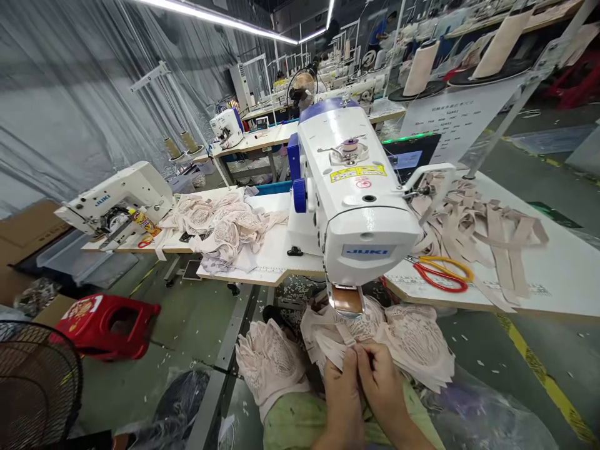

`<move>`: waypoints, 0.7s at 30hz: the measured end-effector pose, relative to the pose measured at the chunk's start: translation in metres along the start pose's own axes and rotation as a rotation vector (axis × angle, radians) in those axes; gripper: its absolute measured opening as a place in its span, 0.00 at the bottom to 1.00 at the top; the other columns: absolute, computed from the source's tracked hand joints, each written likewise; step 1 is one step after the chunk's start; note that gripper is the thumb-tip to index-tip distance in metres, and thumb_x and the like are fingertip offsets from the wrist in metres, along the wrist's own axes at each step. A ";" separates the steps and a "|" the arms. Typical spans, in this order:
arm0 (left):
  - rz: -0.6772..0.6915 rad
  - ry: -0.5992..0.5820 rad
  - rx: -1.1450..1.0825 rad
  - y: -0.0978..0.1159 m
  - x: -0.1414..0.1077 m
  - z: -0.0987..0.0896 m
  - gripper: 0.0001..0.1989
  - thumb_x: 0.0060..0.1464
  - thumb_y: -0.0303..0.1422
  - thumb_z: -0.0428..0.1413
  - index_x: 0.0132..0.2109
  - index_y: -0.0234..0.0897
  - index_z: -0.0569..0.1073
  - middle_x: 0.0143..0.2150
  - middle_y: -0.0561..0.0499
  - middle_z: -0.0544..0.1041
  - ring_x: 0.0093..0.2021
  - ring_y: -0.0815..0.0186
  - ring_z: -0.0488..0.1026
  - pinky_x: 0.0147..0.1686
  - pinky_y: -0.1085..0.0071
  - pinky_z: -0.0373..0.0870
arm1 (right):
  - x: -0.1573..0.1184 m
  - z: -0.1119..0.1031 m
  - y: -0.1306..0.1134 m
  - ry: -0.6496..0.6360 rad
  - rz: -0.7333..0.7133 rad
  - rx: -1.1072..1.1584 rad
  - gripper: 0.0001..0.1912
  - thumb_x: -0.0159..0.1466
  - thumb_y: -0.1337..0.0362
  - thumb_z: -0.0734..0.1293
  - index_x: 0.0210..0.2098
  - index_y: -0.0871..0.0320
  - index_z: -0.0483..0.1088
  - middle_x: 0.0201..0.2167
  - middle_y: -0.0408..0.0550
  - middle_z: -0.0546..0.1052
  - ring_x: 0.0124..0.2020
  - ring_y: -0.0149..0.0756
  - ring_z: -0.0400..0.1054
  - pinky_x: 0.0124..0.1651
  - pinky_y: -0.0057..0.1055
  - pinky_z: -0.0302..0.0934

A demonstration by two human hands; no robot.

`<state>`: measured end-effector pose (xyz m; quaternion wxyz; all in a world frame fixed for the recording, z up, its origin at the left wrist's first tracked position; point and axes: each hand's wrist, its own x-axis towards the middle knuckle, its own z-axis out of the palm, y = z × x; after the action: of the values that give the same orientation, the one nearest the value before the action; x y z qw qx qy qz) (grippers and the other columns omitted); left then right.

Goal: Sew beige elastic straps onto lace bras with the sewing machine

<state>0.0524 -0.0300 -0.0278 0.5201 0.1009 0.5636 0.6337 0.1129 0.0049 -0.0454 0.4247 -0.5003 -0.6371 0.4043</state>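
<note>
Lap bundle (269, 362): there it is at left, pale pink lace nested over a green-clad thigh (290, 419), edges fanned
Lace garments (417, 340): and here they are, across the lap just below the sewing machine (365, 219), patterned openwork cups, soft creases
Left hand (344, 384): thumb pressing in, pinching a smooth pale band (334, 347)
Right hand (382, 384): we see it meet the left at the thumbs, fingers curled, gripping that same fabric
White table (272, 256): we've a rumpled lace pile (225, 225), then scissors (435, 271) with red and yellow handles, beige strips (506, 234) in loops
Room: grey curtain (60, 94), red stool (89, 337), green floor (201, 331) speckled with scraps, thread cones (420, 69) at right
</note>
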 end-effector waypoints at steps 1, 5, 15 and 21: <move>0.039 0.051 0.054 0.003 -0.001 -0.003 0.35 0.46 0.60 0.59 0.48 0.35 0.76 0.50 0.38 0.78 0.57 0.49 0.72 0.58 0.59 0.66 | -0.002 0.000 0.003 -0.044 0.010 0.011 0.17 0.67 0.46 0.58 0.32 0.51 0.65 0.27 0.49 0.74 0.29 0.45 0.72 0.32 0.41 0.69; 0.204 -0.012 0.437 0.029 -0.004 -0.022 0.30 0.58 0.57 0.49 0.46 0.33 0.75 0.45 0.39 0.78 0.47 0.55 0.75 0.51 0.61 0.69 | 0.003 -0.018 0.010 -0.207 -0.105 -0.026 0.14 0.68 0.51 0.60 0.34 0.53 0.68 0.32 0.49 0.76 0.35 0.44 0.73 0.37 0.40 0.70; 0.092 -0.540 0.818 0.079 -0.009 -0.035 0.15 0.58 0.43 0.56 0.39 0.33 0.77 0.34 0.49 0.78 0.35 0.63 0.71 0.38 0.69 0.67 | 0.047 -0.082 -0.024 -0.835 -0.371 -0.198 0.04 0.60 0.64 0.65 0.35 0.56 0.69 0.25 0.40 0.71 0.25 0.30 0.63 0.29 0.27 0.54; 0.072 -0.309 0.651 0.073 -0.001 -0.030 0.18 0.59 0.45 0.57 0.31 0.35 0.76 0.24 0.52 0.73 0.26 0.68 0.68 0.31 0.74 0.63 | 0.045 -0.100 -0.005 -0.296 -0.142 -0.268 0.04 0.66 0.63 0.63 0.36 0.55 0.69 0.27 0.42 0.73 0.26 0.30 0.64 0.31 0.28 0.57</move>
<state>-0.0086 -0.0357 0.0221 0.5173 0.3754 0.6467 0.4162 0.1999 0.0574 -0.0031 0.2835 -0.4412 -0.7744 0.3539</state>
